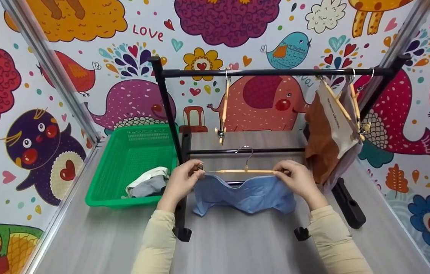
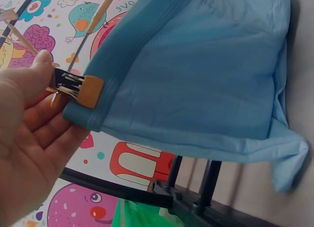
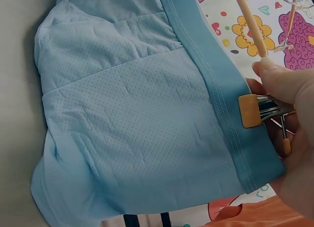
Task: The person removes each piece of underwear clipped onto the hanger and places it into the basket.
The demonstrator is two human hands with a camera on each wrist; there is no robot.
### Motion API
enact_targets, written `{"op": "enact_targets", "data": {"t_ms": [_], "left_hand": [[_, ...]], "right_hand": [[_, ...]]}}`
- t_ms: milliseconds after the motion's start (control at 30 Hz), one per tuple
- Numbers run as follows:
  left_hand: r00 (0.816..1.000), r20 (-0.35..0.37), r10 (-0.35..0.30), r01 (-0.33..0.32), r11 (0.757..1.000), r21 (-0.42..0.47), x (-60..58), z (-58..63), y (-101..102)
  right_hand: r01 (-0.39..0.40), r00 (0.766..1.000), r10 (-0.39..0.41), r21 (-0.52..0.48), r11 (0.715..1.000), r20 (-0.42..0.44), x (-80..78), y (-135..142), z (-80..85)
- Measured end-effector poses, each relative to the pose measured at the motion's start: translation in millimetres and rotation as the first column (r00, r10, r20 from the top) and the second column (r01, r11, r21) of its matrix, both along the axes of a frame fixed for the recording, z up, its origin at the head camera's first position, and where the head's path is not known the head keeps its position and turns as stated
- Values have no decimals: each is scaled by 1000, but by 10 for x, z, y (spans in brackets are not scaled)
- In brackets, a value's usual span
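Observation:
A pair of light blue boxer briefs [image 1: 245,194] hangs by its waistband from a wooden clip hanger [image 1: 234,171] in front of the rack. My left hand [image 1: 184,179] pinches the clip [image 2: 91,91] at the hanger's left end between thumb and fingers. At the other end my right hand [image 1: 295,179] pinches the second clip [image 3: 251,110]. Both clips' wooden pads lie over the waistband [image 3: 211,84]. The hanger's metal hook [image 1: 252,154] points up between the hands, below the rack's top bar.
The black rack [image 1: 287,72] stands on the grey table [image 1: 238,243]. A bare clip hanger [image 1: 224,106] hangs mid-bar. On the right hang brown briefs [image 1: 317,133] and other garments on hangers. A green basket [image 1: 104,167] at left holds white and grey clothes [image 1: 148,184].

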State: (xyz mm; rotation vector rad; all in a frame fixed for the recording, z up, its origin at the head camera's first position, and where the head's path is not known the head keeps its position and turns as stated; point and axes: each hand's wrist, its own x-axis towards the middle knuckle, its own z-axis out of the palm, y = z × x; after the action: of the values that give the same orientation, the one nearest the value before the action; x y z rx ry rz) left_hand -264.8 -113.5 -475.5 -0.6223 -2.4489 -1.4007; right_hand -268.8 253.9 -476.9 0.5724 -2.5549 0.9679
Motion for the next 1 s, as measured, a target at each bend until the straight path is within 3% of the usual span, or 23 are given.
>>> {"op": "enact_targets", "data": {"t_ms": [333, 700, 1000], "left_hand": [[995, -84, 45, -47, 999, -22, 10, -80, 16], [979, -173, 112, -117, 993, -19, 34, -162, 65], [950, -241, 197, -211, 977, -32, 34, -224, 118]], "right_hand": [[-2, 999, 3, -16, 1000, 48, 24, -37, -89], [23, 997, -20, -43, 999, 75, 54, -64, -187], [18, 998, -15, -48, 999, 59, 43, -87, -239]]}}
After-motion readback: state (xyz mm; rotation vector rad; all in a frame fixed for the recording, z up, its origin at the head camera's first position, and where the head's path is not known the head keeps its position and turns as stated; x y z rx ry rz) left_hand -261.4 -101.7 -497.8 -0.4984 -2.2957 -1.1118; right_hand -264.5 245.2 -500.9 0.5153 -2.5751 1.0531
